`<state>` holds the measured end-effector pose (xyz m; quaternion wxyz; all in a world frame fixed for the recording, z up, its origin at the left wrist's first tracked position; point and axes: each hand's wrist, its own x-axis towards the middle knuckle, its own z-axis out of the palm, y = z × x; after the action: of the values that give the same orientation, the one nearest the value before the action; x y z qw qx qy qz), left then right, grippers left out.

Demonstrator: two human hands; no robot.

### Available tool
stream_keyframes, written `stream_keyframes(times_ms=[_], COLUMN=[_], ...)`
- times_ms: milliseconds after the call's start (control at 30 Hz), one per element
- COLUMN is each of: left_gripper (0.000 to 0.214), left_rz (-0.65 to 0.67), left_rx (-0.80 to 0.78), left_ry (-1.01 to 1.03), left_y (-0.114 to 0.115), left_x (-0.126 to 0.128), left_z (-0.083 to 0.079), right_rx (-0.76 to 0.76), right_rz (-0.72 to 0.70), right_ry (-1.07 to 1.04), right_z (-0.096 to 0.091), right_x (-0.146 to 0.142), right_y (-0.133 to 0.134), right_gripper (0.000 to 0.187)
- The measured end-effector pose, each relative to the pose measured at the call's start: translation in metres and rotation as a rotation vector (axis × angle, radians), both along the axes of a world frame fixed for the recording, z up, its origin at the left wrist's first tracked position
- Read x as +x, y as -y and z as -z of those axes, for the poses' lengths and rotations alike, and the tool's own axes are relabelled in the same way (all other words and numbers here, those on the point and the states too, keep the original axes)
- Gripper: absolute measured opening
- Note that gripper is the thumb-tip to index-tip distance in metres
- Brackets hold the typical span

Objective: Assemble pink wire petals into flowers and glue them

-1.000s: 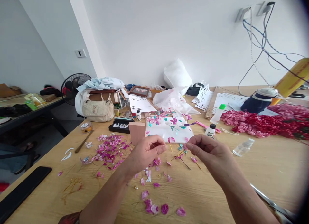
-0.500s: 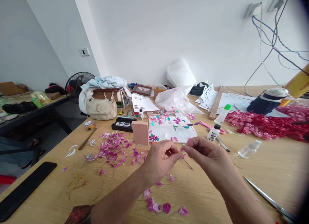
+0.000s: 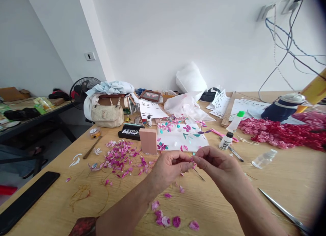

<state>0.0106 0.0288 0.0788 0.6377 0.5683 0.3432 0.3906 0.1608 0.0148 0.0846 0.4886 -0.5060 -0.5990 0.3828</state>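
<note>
In front of me my left hand point(image 3: 173, 167) and my right hand point(image 3: 219, 165) meet, thumbs and fingers pinched on a tiny pink petal point(image 3: 193, 159). Their fingertips nearly touch and cover most of it. A thin dark rod point(image 3: 200, 175) lies just under the fingers. To the left spreads a pile of pink petals point(image 3: 119, 156) with fine stems. Several crumpled pink flowers point(image 3: 176, 221) lie on the table below my hands. Behind my fingers is a white sheet point(image 3: 175, 139) with pink and teal flower pictures.
A pink block point(image 3: 148, 141) stands left of the sheet. On the right are a black-capped bottle point(image 3: 225, 141), pink scissors point(image 3: 233, 138), a clear spray bottle point(image 3: 264, 159) and long metal scissors point(image 3: 280, 208). A black phone point(image 3: 28, 202) lies at the left edge.
Both hands stay pinched, and their fingertips have come slightly closer together. The whole view has shifted a little; things on the table lie as before.
</note>
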Motion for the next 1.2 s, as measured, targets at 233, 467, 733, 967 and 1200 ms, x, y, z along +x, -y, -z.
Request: stream_keyframes(times_ms=[233,467,733,967,1200], left_gripper=[0.019,0.023,0.025,0.023,0.023], left_rz=[-0.033,-0.064,-0.118,-0.096,-0.033], left_rx=[-0.043,-0.052,-0.011,-0.017,-0.045], left_ry=[0.048,0.091,0.065,0.022,0.021], left_y=[-0.001,-0.001,0.0,0.002,0.002], left_x=[-0.002,-0.003,-0.002,0.001,-0.001], left_z=[-0.002,-0.004,-0.006,-0.004,-0.005], right_rx=[-0.002,-0.095,-0.136,-0.065,-0.041], right_rz=[-0.014,-0.095,-0.178,-0.113,-0.063], right_ry=[-0.042,-0.167,-0.01,-0.05,-0.086], right_z=[-0.001,-0.005,-0.014,-0.009,-0.01], right_x=[-0.004,0.004,0.004,-0.004,-0.003], right_y=[-0.001,-0.002,0.002,0.002,0.003], right_gripper=[0.023,0.025,0.023,0.023,0.024])
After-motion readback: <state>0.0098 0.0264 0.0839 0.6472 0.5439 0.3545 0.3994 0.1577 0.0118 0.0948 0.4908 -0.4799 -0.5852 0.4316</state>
